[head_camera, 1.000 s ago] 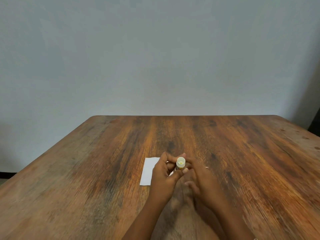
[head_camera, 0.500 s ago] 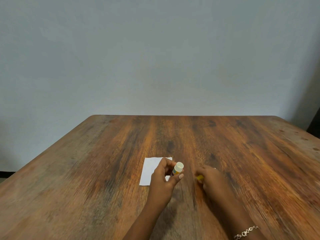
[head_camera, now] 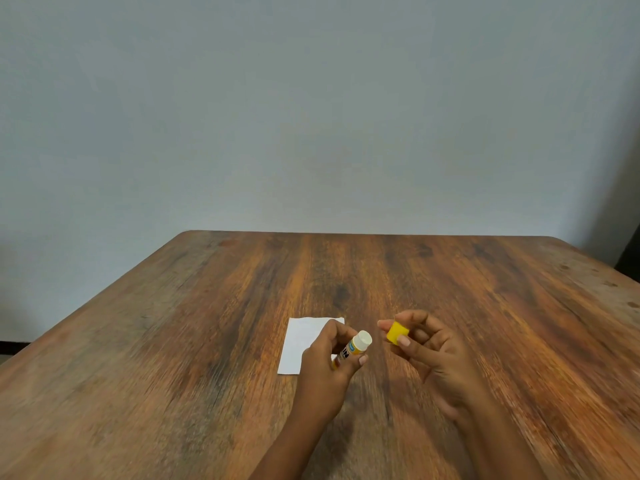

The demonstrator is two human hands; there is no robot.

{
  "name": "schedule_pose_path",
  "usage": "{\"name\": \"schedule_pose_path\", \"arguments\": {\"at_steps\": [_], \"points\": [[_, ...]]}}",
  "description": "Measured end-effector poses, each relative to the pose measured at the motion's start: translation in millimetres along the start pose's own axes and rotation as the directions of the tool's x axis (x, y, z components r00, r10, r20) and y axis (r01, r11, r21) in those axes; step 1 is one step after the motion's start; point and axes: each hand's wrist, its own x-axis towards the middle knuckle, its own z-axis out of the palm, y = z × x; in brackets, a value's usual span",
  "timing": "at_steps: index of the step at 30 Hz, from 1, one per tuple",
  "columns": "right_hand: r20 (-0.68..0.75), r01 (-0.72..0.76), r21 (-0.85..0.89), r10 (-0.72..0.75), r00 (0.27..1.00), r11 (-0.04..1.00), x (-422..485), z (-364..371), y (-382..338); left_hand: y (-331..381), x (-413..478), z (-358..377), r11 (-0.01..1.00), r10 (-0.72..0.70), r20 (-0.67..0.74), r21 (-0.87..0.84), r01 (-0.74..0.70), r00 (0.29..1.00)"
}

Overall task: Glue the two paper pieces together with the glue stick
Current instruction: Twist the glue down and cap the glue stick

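My left hand (head_camera: 325,365) grips an uncapped glue stick (head_camera: 356,345), its white tip tilted up and to the right. Pinched between thumb and fingers of my right hand (head_camera: 429,355) is the stick's yellow cap (head_camera: 397,333), a short gap to the right of the tip. A white paper piece (head_camera: 303,342) lies flat on the wooden table (head_camera: 173,341), partly hidden behind my left hand. Only this one sheet shows; a second piece is not visible.
A plain grey wall rises behind the table's far edge. A dark object (head_camera: 632,258) stands off the far right corner. Bare wood spreads left, right and behind the paper.
The hands were together around the glue stick a second ago. The right hand has pulled the yellow cap off and moved right and up; the left hand keeps the stick.
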Motion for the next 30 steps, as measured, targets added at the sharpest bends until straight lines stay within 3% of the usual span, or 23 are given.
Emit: {"name": "schedule_pose_path", "arguments": {"at_steps": [3,7,11,17,24,30], "points": [[-0.002,0.054,0.002,-0.054,0.999,0.999,-1,3,2,1,0,0,1.000,0.009,0.011,0.019,-0.009,1.000],[0.022,0.165,-0.255,-0.165,0.986,0.953,-4,10,-3,1,0,-1,0.998,0.058,0.025,0.034,-0.059,0.998],[0.114,0.248,-0.391,-0.221,0.969,0.886,-6,15,-7,1,0,0,0.990,0.110,0.041,0.084,-0.113,0.993],[0.223,0.405,-0.632,-0.345,0.912,0.660,-11,20,-10,0,1,-2,0.968,0.161,0.053,0.187,-0.168,0.985],[0.220,0.361,-0.811,-0.331,0.917,0.460,-9,23,-10,5,-1,-3,0.962,0.164,0.077,0.210,-0.177,0.983],[0.287,0.363,-0.825,-0.233,0.929,0.433,-14,22,-12,7,0,-7,0.969,0.136,0.090,0.195,-0.152,0.987]]}}
